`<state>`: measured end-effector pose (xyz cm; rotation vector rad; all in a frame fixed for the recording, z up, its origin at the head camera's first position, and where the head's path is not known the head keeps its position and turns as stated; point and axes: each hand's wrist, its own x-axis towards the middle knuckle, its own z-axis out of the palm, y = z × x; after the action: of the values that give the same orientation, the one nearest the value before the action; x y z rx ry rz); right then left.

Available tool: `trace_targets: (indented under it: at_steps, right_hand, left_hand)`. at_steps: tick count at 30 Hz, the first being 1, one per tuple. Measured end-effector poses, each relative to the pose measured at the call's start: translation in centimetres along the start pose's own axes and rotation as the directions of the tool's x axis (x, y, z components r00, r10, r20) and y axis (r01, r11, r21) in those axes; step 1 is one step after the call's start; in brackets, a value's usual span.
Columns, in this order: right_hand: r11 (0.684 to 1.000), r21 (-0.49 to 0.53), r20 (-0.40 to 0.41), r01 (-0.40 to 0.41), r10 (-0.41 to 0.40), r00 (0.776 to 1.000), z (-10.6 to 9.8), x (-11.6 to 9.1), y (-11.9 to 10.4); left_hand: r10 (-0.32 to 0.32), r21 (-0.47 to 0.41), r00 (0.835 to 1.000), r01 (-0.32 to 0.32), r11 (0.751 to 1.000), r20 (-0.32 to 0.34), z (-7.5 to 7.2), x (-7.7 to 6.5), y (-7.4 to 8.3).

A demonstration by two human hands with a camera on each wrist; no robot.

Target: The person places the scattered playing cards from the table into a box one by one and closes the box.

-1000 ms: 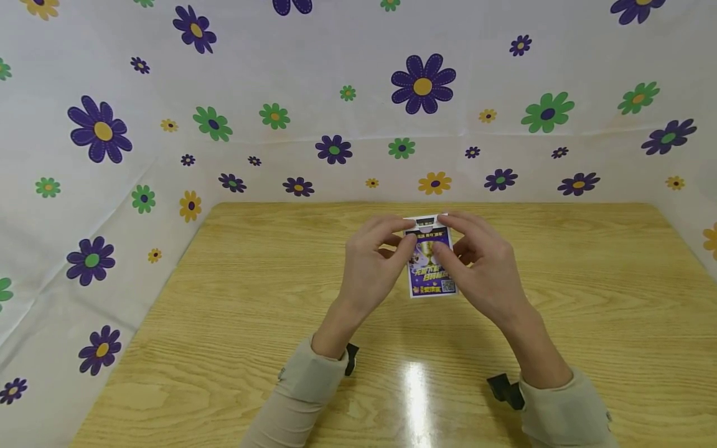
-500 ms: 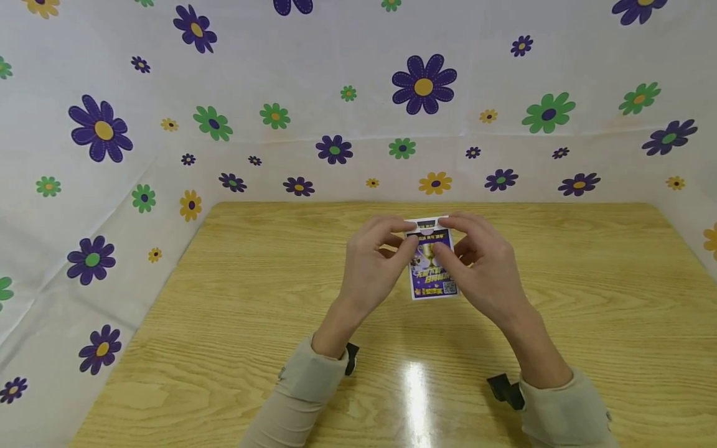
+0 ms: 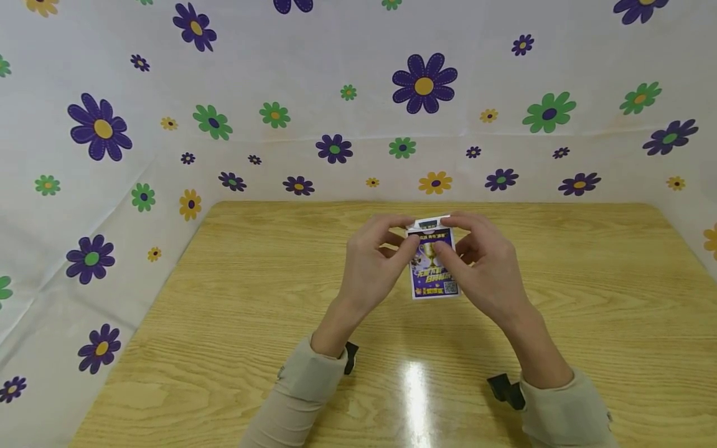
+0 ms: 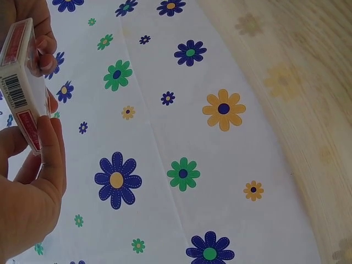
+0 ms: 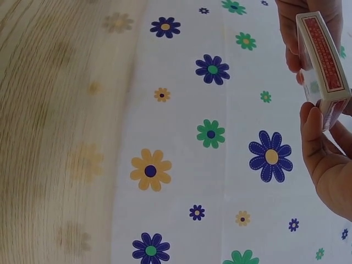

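Note:
Both hands hold a small playing-card box above the table, near its far side. Its front is purple with a gold trophy and a QR code. The left hand pinches the box's left upper corner, thumb on the printed face and forefinger at the top edge. My right hand does likewise at the right upper corner. Between the forefingers shows a white top strip with a dark window. In the left wrist view the card box shows a barcode end; in the right wrist view the box shows a red side panel.
A light wooden table lies beneath the hands. White cloth with printed flowers hangs behind it and along both sides. Black straps show near the sleeve cuffs.
The box's top strip has tilted slightly, and the box has shifted a touch to the right. Both hands keep nearly the same grip and place.

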<state>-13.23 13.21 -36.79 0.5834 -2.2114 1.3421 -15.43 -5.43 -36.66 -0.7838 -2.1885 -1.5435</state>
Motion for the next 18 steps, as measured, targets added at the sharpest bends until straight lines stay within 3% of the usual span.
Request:
trace_targets:
  at_steps: [18]
  right_hand:
    - [1.0,-0.015,-0.006,-0.005,0.005,1.0,0.16,-0.01,0.11]
  left_hand:
    - [-0.013,-0.022,1.0,0.013,1.0,0.012,0.0,0.08,-0.13]
